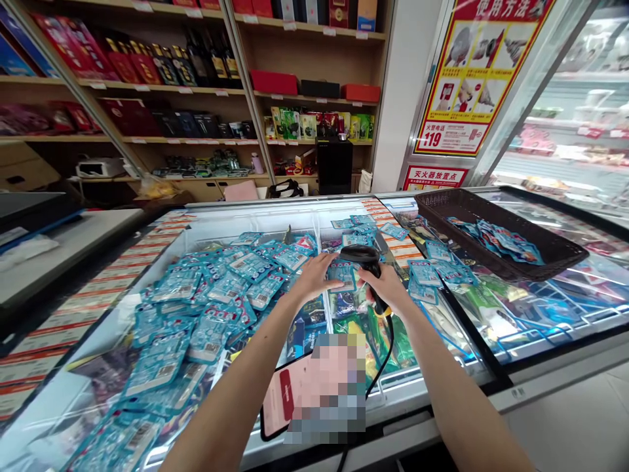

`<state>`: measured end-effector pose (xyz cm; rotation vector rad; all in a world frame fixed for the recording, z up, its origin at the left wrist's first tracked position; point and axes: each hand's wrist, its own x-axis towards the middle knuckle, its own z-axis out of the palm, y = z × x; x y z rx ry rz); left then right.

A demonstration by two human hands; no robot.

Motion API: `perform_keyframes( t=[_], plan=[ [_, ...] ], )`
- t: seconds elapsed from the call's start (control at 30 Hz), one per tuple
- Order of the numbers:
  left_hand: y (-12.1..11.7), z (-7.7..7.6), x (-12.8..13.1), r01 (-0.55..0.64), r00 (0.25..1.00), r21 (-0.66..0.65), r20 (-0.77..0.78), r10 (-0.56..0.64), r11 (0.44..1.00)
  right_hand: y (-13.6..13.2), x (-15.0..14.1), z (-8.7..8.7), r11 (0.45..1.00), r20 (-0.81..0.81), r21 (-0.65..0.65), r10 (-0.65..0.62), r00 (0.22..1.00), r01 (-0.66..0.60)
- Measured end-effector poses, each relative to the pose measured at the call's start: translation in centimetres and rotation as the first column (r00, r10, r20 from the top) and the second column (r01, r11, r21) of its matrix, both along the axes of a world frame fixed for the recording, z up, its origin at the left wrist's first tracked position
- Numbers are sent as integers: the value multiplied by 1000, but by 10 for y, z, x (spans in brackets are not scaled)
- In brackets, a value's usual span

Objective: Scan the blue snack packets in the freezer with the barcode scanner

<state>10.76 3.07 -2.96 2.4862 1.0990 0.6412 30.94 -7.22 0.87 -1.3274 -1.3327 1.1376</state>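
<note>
A black handheld barcode scanner (362, 254) with a cable sits in my right hand (388, 287), whose fingers wrap round its grip. Its head points left, over a small blue snack packet (346, 275) with a printed barcode. My left hand (313, 278) grips that packet at its left edge, thumb on the near side. Many similar blue packets (211, 288) lie heaped on the glass-topped freezer (327, 314) to the left. More loose blue packets (425, 272) lie right of the scanner.
A dark brown plastic basket (555, 262) holding blue packets stands at the right. A phone (282, 393), partly blurred out, lies near the front edge, close to the scanner's cable (386, 364). Price-label strips (93, 295) run along the freezer. Stocked shelves (314, 98) stand behind.
</note>
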Motion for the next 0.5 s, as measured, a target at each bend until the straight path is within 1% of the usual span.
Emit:
perform_keyframes(
  t=[0.1,0.23,0.3,0.4,0.5],
  plan=[
    [-1,9,-12,-40,995,-12,87,41,999,2,-1,-3,1000,1,6,-8,1000,8],
    [-7,15,-34,-195,957,-70,203,205,978,4,0,-9,1000,28,14,-25,999,25],
    [-10,15,-41,-246,924,-96,276,263,965,4,0,-11,1000,29,12,-17,999,17],
    [-14,11,-46,-259,881,-128,376,288,957,3,1,-12,1000,31,18,3,1000,-4],
    [-14,7,-47,-278,844,-177,425,329,944,2,0,-11,999,60,43,22,998,-25]
  ],
)
